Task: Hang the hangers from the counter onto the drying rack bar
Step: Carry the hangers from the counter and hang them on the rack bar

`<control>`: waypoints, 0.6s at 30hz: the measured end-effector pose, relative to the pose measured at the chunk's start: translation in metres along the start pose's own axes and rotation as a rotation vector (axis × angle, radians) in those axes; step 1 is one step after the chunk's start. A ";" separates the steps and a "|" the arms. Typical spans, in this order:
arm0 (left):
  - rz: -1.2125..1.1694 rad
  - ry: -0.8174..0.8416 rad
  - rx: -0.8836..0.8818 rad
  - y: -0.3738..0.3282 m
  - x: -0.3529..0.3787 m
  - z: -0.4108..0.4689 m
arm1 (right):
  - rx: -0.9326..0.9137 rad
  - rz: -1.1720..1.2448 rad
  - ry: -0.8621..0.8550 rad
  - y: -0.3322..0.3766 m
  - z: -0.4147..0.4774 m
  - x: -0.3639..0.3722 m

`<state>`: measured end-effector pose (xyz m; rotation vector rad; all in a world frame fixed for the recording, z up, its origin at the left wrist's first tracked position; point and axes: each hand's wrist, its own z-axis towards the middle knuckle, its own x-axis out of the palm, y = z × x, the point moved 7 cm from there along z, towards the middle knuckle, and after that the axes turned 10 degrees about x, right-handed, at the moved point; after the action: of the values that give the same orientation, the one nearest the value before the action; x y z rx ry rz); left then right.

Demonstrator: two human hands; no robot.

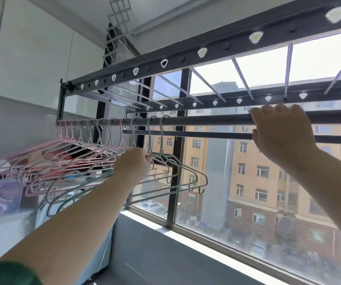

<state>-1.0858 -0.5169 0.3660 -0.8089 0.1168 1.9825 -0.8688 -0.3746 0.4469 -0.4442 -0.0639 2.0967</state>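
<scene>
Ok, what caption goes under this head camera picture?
Left hand grips the green hangers hooked on the drying rack bar, right hand holds the bar.

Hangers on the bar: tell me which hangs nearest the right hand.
The pale green hanger at the row's right end: its hook sits closest to the right hand on the bar; all others hang further left.

Left hand (133,163), right hand (282,130) aloft, curled

Bright window (258,182), apartment blocks (268,161) outside, white walls (31,48).
</scene>
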 end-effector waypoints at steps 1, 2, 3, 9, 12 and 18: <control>0.001 -0.004 0.003 -0.001 -0.002 0.000 | 0.004 -0.008 0.007 0.000 -0.001 0.000; -0.004 -0.009 0.006 -0.002 -0.004 -0.001 | 0.009 -0.011 0.011 0.001 -0.002 -0.001; -0.021 -0.016 0.011 -0.003 -0.005 -0.002 | 0.015 -0.015 0.013 0.001 -0.004 -0.002; -0.115 -0.170 0.193 -0.022 -0.016 -0.015 | 0.013 0.055 -0.013 0.002 -0.025 -0.002; -0.173 -0.211 0.302 -0.042 -0.015 -0.026 | -0.030 0.121 -0.171 0.000 -0.040 -0.012; -0.405 -0.046 0.344 -0.091 0.015 -0.059 | -0.150 0.086 -0.155 -0.020 -0.078 -0.015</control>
<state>-0.9878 -0.4796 0.3336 -0.5147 0.2397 1.5419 -0.8195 -0.3862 0.3825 -0.3781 -0.2993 2.2170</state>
